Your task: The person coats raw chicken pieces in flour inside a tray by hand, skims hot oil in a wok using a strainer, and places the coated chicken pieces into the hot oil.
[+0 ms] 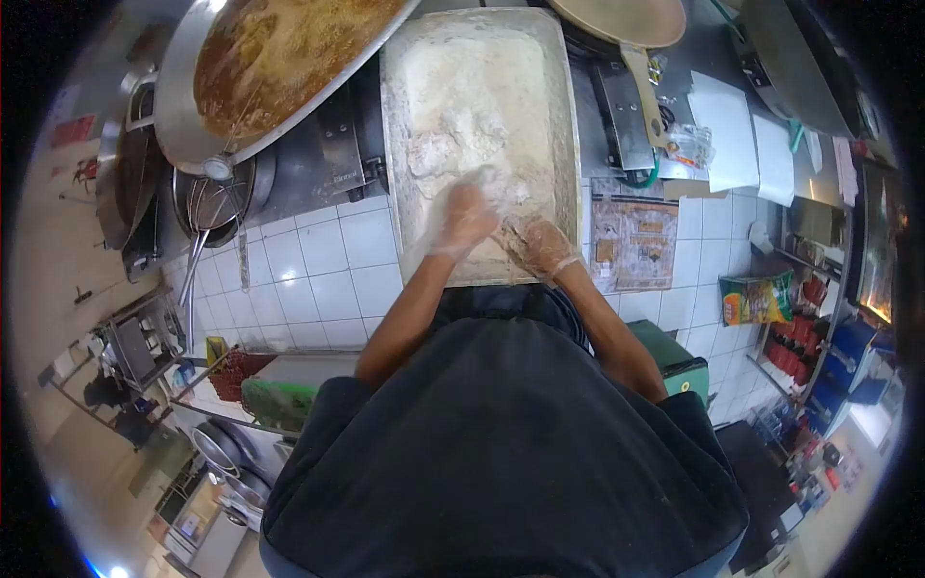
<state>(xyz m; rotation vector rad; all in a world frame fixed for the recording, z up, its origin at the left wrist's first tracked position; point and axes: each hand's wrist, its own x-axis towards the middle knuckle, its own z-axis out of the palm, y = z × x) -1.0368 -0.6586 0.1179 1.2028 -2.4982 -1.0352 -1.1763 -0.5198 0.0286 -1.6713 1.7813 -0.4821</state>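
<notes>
A long metal tray (390, 144) holds white flour (472, 72), with lumpy flour-coated pieces (436, 154) in its middle; their kind is hidden by the coating. My left hand (468, 214), in a clear plastic glove, is over the flour beside these pieces. Motion smears its fingers, so its grip does not show. My right hand (545, 247), gloved too, is low at the tray's near right side. Its fingers curl down round something floury and brownish that I cannot make out.
A large pan of bubbling oil (279, 67) stands at the upper left, with a whisk (207, 207) in a pot below it. A frying pan (626, 19) lies at the upper right, near white sheets (723, 130). A green bin (670, 356) is by my right side.
</notes>
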